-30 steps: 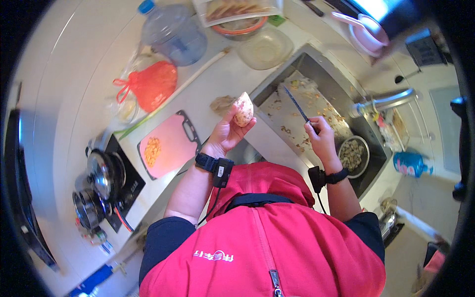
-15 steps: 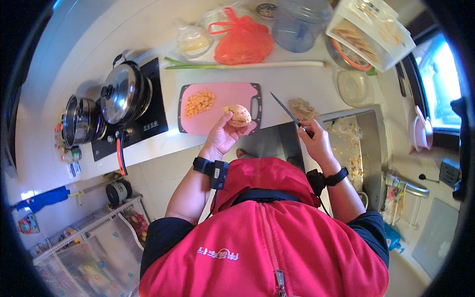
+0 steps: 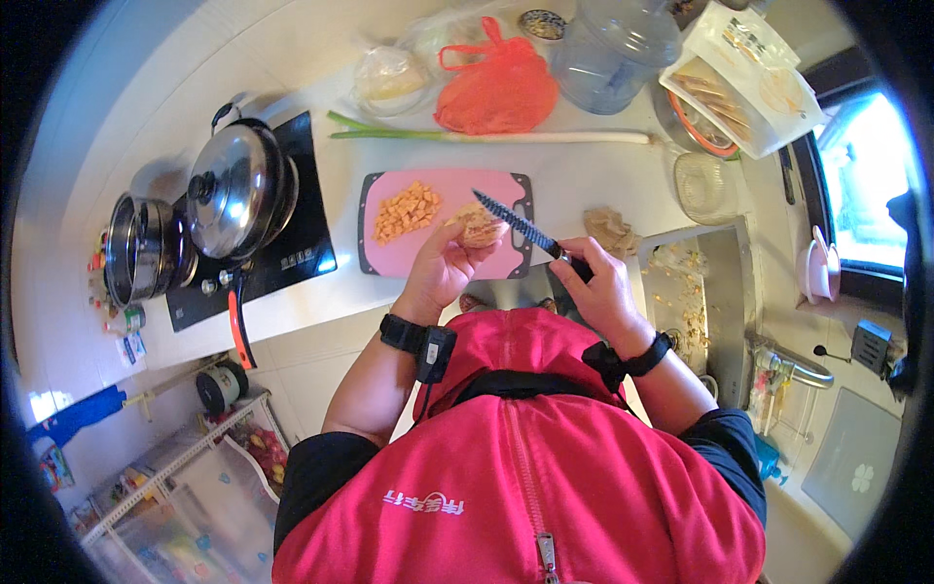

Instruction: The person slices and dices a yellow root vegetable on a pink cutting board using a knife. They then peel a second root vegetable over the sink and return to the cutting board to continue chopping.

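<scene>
My left hand grips a pale orange-brown root vegetable with patches of skin, which looks like a sweet potato, above the right part of a pink cutting board. In my right hand is a dark-bladed knife, its fingers wrapped round the black handle. The blade points up and left, over the vegetable's upper side; whether the edge touches it I cannot tell. Small orange cubes lie heaped on the board's left part.
Left of the board stands a lidded pan on a black cooktop. A long leek lies behind the board, before a red plastic bag. To the right are a crumpled brown scrap and a sink with peelings.
My right hand has brought the knife leftward from beside the board to the vegetable. The left hand still holds the vegetable over the board. The whole view has shifted slightly.
</scene>
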Available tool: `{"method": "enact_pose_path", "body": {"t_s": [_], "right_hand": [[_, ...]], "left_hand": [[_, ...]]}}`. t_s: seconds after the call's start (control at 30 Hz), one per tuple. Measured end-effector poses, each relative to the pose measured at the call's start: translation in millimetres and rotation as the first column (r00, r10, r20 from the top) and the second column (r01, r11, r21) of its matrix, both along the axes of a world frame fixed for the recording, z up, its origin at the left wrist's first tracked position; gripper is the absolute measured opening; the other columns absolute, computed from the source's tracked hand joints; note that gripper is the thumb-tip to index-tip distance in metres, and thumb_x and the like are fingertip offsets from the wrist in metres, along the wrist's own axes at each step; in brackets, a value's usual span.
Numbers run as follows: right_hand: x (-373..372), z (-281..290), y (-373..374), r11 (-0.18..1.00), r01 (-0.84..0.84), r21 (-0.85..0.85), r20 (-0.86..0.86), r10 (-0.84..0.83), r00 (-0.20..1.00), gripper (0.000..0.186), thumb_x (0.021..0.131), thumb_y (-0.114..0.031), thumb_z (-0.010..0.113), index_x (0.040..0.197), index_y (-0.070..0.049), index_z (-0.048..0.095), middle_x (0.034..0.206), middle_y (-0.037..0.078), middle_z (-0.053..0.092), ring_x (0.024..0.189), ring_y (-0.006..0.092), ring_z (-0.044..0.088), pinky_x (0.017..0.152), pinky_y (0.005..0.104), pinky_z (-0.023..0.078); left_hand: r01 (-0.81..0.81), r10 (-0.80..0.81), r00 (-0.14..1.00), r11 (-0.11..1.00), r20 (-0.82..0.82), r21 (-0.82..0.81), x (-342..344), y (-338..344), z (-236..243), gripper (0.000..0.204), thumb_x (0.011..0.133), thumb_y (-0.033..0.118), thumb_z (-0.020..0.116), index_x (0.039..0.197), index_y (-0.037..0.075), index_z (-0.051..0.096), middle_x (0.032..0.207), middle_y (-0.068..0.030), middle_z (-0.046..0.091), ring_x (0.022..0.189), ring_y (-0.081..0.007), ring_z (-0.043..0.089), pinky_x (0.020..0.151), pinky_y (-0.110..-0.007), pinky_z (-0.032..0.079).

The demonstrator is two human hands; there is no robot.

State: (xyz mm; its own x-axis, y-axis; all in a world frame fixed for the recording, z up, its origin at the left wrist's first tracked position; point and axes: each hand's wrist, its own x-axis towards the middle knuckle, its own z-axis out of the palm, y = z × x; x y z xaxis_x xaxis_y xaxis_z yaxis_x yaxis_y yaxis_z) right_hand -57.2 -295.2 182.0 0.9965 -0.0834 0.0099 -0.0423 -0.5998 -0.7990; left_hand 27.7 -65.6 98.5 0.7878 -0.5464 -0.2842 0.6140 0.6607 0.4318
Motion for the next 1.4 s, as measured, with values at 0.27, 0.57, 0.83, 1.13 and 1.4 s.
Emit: {"method": "enact_pose_path", "body": {"t_s": [0.27,0.57,0.83,1.13,1.4], "right_hand": [[-25,21,-45,0.957,0.103,-0.272,0.294,-0.019,0.956,0.027,0.083,-0.022,0.074,0.102,-0.006,0.064,0.081,0.012,0.065,0.075,0.0314,0.065,0.066,0.0409,0.052],[-75,32,-113,0.927,0.253,-0.276,0.337,-0.153,0.929,0.026,0.083,-0.024,0.073,0.101,-0.006,0.064,0.082,0.012,0.067,0.074,0.0304,0.066,0.066,0.0399,0.053],[-120,33,-148,0.874,0.391,-0.287,0.357,-0.281,0.891,0.026,0.08,-0.019,0.076,0.099,-0.004,0.065,0.085,0.012,0.069,0.075,0.0297,0.067,0.066,0.0375,0.053],[-165,0,-191,0.747,0.642,-0.171,0.318,-0.575,0.754,0.024,0.083,-0.024,0.075,0.096,-0.007,0.066,0.079,0.012,0.068,0.072,0.0301,0.068,0.063,0.0384,0.053],[-190,-3,-215,0.686,0.727,-0.036,0.151,-0.715,0.683,0.023,0.085,-0.021,0.075,0.1,-0.006,0.067,0.082,0.014,0.069,0.072,0.0274,0.068,0.064,0.0347,0.053]], "left_hand": [[0.223,-0.224,0.974,0.975,-0.027,-0.024,2,-93,36,0.046,0.095,0.023,0.062,0.134,0.002,0.05,0.128,-0.0123,0.061,0.116,-0.0252,0.061,0.099,-0.042,0.052],[0.498,-0.503,0.862,0.863,0.058,0.081,-6,-176,42,0.05,0.09,0.012,0.065,0.134,0.001,0.045,0.125,-0.0124,0.061,0.11,-0.0257,0.064,0.091,-0.04,0.056],[0.63,-0.628,0.762,0.775,0.155,0.045,-27,-238,47,0.051,0.086,0.016,0.068,0.128,0.001,0.043,0.115,-0.0144,0.062,0.096,-0.0237,0.067,0.08,-0.035,0.057],[0.758,-0.76,0.604,0.641,0.24,0.122,-44,-289,43,0.059,0.081,0.031,0.073,0.128,0.005,0.048,0.119,-0.0131,0.061,0.099,-0.0246,0.066,0.081,-0.033,0.056],[0.703,-0.72,0.656,0.692,0.226,0.165,-53,-302,41,0.059,0.079,0.022,0.072,0.129,0.005,0.045,0.124,-0.014,0.059,0.106,-0.027,0.062,0.086,-0.036,0.052]]}}
